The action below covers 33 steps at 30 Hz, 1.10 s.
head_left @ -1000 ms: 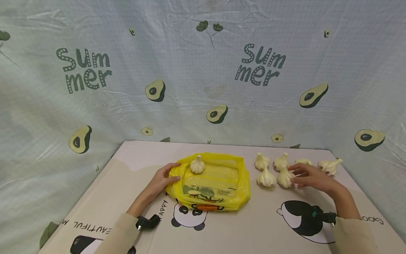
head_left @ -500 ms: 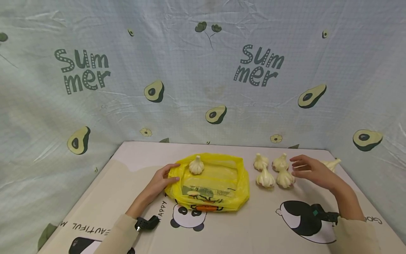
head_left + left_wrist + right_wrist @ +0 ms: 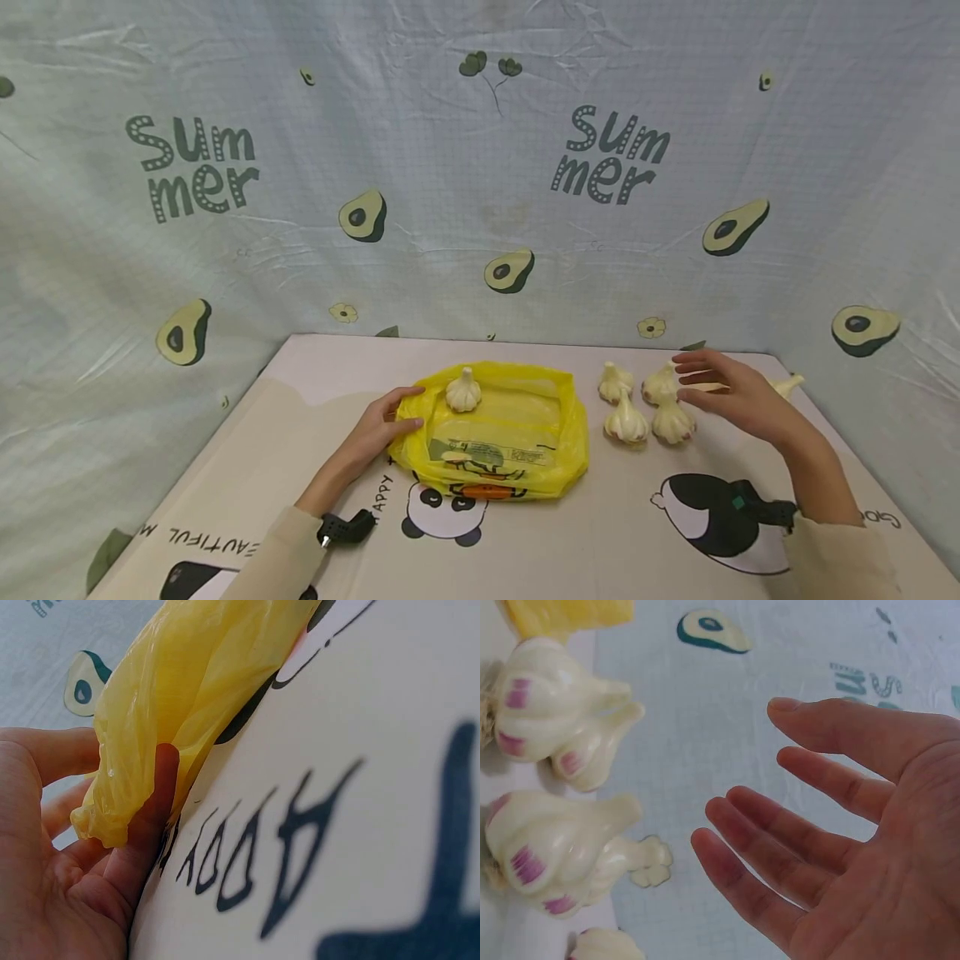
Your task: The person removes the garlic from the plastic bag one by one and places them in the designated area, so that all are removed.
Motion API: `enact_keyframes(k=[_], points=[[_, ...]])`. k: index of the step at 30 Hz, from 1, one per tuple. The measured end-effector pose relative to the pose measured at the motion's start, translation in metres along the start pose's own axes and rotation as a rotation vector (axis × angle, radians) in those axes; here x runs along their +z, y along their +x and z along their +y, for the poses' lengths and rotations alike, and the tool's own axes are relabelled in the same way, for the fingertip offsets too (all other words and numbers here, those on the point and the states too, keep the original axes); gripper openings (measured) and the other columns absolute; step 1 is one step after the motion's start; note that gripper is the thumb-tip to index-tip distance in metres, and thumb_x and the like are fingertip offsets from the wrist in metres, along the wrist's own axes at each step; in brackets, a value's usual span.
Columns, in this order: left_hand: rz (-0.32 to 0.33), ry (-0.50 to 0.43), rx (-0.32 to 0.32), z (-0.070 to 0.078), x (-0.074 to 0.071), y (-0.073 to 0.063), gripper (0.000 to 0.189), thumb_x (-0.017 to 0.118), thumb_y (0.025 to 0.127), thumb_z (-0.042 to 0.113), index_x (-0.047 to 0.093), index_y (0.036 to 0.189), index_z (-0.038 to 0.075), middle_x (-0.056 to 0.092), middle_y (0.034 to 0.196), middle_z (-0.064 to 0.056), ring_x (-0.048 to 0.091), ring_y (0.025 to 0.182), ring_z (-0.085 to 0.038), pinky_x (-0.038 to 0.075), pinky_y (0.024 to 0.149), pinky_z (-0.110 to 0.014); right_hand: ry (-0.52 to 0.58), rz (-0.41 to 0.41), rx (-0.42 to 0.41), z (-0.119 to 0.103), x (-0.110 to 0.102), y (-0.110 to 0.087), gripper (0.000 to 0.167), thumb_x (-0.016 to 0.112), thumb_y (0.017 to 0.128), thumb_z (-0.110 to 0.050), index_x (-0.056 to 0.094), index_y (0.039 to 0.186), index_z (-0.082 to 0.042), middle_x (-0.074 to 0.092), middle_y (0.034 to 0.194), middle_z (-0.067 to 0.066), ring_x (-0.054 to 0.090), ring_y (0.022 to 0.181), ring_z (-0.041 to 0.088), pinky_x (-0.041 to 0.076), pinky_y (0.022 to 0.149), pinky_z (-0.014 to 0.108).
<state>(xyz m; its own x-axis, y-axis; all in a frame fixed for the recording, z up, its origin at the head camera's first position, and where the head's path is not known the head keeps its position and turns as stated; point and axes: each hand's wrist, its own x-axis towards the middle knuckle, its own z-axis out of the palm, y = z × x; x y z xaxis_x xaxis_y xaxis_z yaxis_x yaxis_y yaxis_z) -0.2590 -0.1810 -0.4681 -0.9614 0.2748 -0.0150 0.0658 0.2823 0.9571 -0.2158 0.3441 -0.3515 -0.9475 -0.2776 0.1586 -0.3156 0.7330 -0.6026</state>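
Observation:
A yellow plastic bag (image 3: 487, 479) lies with its mouth spread wide, and one garlic bulb (image 3: 463, 392) sits inside at its back left. My left hand (image 3: 378, 427) holds the bag's left side; in the left wrist view the thumb (image 3: 163, 780) and fingers lie on either side of the gathered plastic. Over the bulbs on the right hovers my right hand (image 3: 731, 396), fingers spread and nothing in its grasp. It overlaps the back bulb (image 3: 658, 387) in the head view, while the right wrist view shows a gap between fingertips and the nearest bulbs (image 3: 551, 844).
Several garlic bulbs stand in a group right of the bag, among them a front bulb (image 3: 626, 422) and its neighbour (image 3: 673, 423). Another bulb (image 3: 787, 385) is mostly hidden behind the right hand. A printed cloth (image 3: 435, 167) hangs behind the table (image 3: 570, 550).
My right hand has left the front bulb it was touching and moved toward the back of the group, its fingers parting. My left hand and the bag have stayed put.

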Motion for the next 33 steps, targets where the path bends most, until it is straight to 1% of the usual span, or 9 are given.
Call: enact_keyframes(k=[3, 9, 14, 19, 23, 26, 29, 33], points=[[0.003, -0.001, -0.002, 0.000, -0.001, 0.000, 0.060, 0.065, 0.097, 0.016, 0.047, 0.154, 0.012, 0.031, 0.169, -0.014, 0.049, 0.142, -0.035, 0.048, 0.114, -0.045, -0.001, 0.017, -0.027, -0.008, 0.001, 0.000, 0.050, 0.069, 0.099, -0.019, 0.052, 0.144, -0.003, 0.061, 0.138, 0.025, 0.062, 0.124, 0.044, 0.052, 0.082, 0.015], [-0.003, -0.011, -0.003, -0.002, -0.002, -0.002, 0.060, 0.065, 0.098, 0.017, 0.046, 0.154, 0.012, 0.031, 0.169, -0.014, 0.050, 0.141, -0.035, 0.049, 0.113, -0.044, -0.028, 0.036, -0.079, -0.022, 0.006, 0.002, 0.047, 0.070, 0.099, -0.021, 0.055, 0.141, -0.006, 0.063, 0.138, 0.019, 0.063, 0.121, 0.040, 0.048, 0.089, 0.010], [-0.005, -0.017, -0.001, -0.003, -0.001, -0.001, 0.060, 0.066, 0.097, 0.018, 0.047, 0.154, 0.012, 0.032, 0.168, -0.015, 0.052, 0.139, -0.035, 0.050, 0.112, -0.043, -0.023, 0.024, -0.101, -0.034, 0.012, 0.006, 0.045, 0.069, 0.099, -0.023, 0.056, 0.140, -0.009, 0.064, 0.138, 0.015, 0.064, 0.121, 0.036, 0.051, 0.089, 0.014], [0.000, -0.013, -0.004, -0.004, -0.002, 0.000, 0.060, 0.066, 0.097, 0.018, 0.047, 0.153, 0.013, 0.033, 0.168, -0.014, 0.052, 0.139, -0.034, 0.050, 0.112, -0.043, 0.016, -0.020, -0.133, -0.048, 0.022, 0.014, 0.044, 0.067, 0.101, -0.024, 0.055, 0.142, -0.011, 0.064, 0.138, 0.013, 0.064, 0.122, 0.033, 0.053, 0.091, 0.018], [-0.001, -0.013, -0.010, -0.004, -0.002, 0.000, 0.059, 0.066, 0.097, 0.018, 0.047, 0.153, 0.013, 0.032, 0.168, -0.014, 0.053, 0.138, -0.034, 0.051, 0.111, -0.042, 0.057, -0.054, -0.166, -0.060, 0.034, 0.028, 0.043, 0.067, 0.101, -0.023, 0.057, 0.141, -0.011, 0.066, 0.136, 0.014, 0.065, 0.122, 0.033, 0.056, 0.093, 0.026], [0.001, -0.018, -0.010, -0.003, -0.002, -0.001, 0.060, 0.066, 0.097, 0.017, 0.047, 0.153, 0.012, 0.033, 0.168, -0.015, 0.052, 0.138, -0.034, 0.051, 0.111, -0.042, 0.089, -0.085, -0.185, -0.069, 0.044, 0.042, 0.041, 0.067, 0.101, -0.023, 0.058, 0.140, -0.012, 0.066, 0.134, 0.012, 0.065, 0.123, 0.034, 0.058, 0.095, 0.038], [0.003, -0.018, -0.008, -0.002, -0.002, -0.001, 0.060, 0.066, 0.097, 0.016, 0.047, 0.153, 0.012, 0.033, 0.168, -0.015, 0.052, 0.139, -0.034, 0.051, 0.111, -0.043, 0.121, -0.122, -0.201, -0.078, 0.055, 0.055, 0.041, 0.067, 0.101, -0.023, 0.057, 0.139, -0.012, 0.065, 0.136, 0.013, 0.064, 0.124, 0.035, 0.057, 0.099, 0.047], [0.002, -0.013, -0.007, -0.001, -0.001, -0.001, 0.060, 0.066, 0.097, 0.017, 0.047, 0.153, 0.013, 0.033, 0.168, -0.014, 0.052, 0.140, -0.034, 0.050, 0.112, -0.043, 0.147, -0.173, -0.215, -0.090, 0.067, 0.072, 0.043, 0.067, 0.101, -0.022, 0.056, 0.140, -0.011, 0.063, 0.138, 0.016, 0.063, 0.126, 0.035, 0.055, 0.103, 0.052]])
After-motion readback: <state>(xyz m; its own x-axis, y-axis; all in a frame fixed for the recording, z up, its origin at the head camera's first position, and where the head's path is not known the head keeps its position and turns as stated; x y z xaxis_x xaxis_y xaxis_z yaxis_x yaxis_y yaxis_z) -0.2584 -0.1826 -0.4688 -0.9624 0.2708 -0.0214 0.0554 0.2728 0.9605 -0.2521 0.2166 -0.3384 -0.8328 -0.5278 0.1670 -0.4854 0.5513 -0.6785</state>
